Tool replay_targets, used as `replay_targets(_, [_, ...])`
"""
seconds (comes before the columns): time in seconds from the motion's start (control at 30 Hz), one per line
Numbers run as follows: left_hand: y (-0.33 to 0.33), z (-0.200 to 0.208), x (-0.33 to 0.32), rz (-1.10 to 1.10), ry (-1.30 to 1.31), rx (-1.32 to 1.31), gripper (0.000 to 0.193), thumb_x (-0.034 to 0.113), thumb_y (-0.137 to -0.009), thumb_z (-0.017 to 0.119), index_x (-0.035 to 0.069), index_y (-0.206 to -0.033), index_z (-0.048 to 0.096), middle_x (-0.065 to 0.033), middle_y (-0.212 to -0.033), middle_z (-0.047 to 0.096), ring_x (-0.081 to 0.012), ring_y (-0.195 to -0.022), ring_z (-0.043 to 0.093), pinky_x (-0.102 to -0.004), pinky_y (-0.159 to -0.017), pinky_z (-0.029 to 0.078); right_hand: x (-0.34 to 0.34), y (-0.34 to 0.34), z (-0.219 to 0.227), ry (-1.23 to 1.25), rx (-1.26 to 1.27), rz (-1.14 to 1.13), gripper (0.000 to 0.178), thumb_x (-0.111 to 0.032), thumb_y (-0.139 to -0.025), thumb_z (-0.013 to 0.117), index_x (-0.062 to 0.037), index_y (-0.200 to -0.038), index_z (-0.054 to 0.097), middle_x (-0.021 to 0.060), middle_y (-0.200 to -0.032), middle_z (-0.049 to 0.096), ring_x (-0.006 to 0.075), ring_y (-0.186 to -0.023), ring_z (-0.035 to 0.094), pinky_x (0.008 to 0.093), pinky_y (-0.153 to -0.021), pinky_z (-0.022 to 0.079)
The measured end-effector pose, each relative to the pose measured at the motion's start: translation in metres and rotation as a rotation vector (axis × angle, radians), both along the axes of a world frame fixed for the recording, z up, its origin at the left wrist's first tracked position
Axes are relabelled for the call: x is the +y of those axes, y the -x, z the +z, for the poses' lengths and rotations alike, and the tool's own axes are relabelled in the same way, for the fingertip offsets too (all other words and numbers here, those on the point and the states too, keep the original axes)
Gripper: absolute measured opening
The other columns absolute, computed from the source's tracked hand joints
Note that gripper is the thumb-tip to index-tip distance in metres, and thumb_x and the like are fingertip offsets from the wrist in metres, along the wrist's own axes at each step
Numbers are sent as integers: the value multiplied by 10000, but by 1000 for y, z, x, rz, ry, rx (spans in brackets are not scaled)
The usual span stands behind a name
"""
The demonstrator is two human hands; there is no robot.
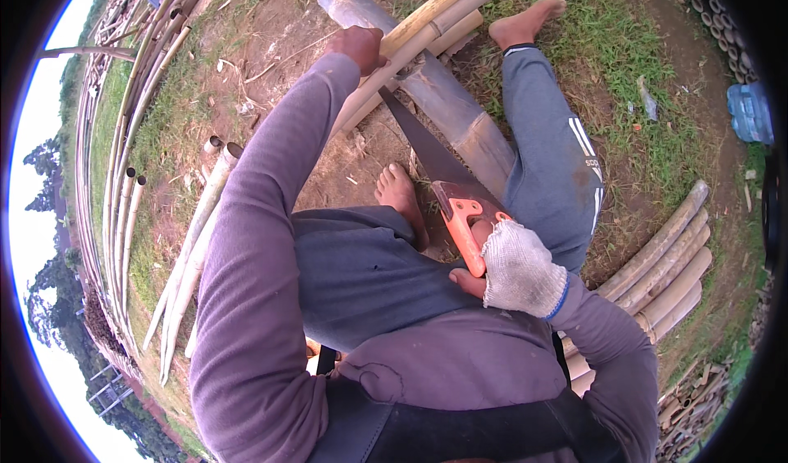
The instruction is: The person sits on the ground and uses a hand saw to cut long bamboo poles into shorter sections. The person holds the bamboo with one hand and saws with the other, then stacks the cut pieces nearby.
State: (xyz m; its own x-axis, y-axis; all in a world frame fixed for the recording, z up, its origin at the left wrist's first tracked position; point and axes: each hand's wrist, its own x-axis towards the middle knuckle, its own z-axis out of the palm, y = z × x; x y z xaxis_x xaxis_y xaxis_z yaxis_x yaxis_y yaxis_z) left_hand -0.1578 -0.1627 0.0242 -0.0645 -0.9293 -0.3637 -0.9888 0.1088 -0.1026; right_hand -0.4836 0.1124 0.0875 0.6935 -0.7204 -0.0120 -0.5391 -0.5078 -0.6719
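Note:
My bare left hand (359, 48) is closed on a pale bamboo pole (443, 29), at the top centre. The pole lies beside other bamboo pieces, across a thick grey bamboo log (460, 118). My right hand (521, 268), in a white knit glove with a blue cuff, grips the orange handle of a handsaw (423, 147). Its dark blade slants up and left, and the tip meets the lower edge of the bamboo near my left hand. Whether the teeth are in a cut cannot be made out.
My bare feet rest on dirt and grass on either side of the log. Long bamboo poles (123, 192) run along the left, with shorter ones (197, 241) closer in. Cut bamboo lengths (657, 274) lie at right. A blue water jug (749, 112) stands at the far right.

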Motion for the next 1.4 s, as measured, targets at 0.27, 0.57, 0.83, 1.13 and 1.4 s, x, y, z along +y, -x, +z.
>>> replay_targets(0.27, [-4, -9, 0, -51, 71, -12, 523, 516, -901, 860, 140, -1240, 725, -162, -1162, 781, -393, -1116, 757, -512, -948, 602, 34, 62, 8, 2, -223, 0, 327, -255, -865, 809, -158, -1177, 811, 80, -924, 761, 303, -821, 747, 457, -767, 595])
replay_targets(0.57, [5, -2, -5, -98, -7, -59, 558, 515, -932, 840, 98, -1283, 722, -179, -1230, 774, -371, -1206, 741, -484, -1013, 603, 3, -25, -64, 164, -436, -128, 345, -142, -863, 803, -58, -1195, 765, 128, -932, 748, 352, -819, 754, 498, -828, 638])
replay_targets(0.83, [-12, -20, -6, -124, 93, 8, 509, 495, -882, 880, 123, -1200, 738, -170, -1123, 783, -400, -1072, 759, -520, -927, 603, 7, -19, -59, 105, -344, -214, 316, -160, -855, 817, -32, -1136, 748, 140, -900, 711, 377, -746, 704, 485, -694, 574])
replay_targets(1.13, [-1, -6, -1, -103, 41, -26, 504, 491, -942, 831, 106, -1252, 734, -178, -1206, 773, -387, -1150, 753, -509, -978, 611, 10, -23, -63, -39, -308, -315, 247, -127, -804, 822, -38, -952, 645, 161, -800, 615, 416, -695, 640, 517, -658, 539])
replay_targets(1.4, [6, 0, -1, -84, 16, -52, 472, 475, -968, 809, 121, -1271, 737, -182, -1225, 772, -386, -1168, 758, -501, -983, 624, -24, -57, -95, 115, -308, -367, 267, -223, -818, 832, -30, -926, 683, 160, -812, 632, 413, -742, 654, 503, -671, 522])
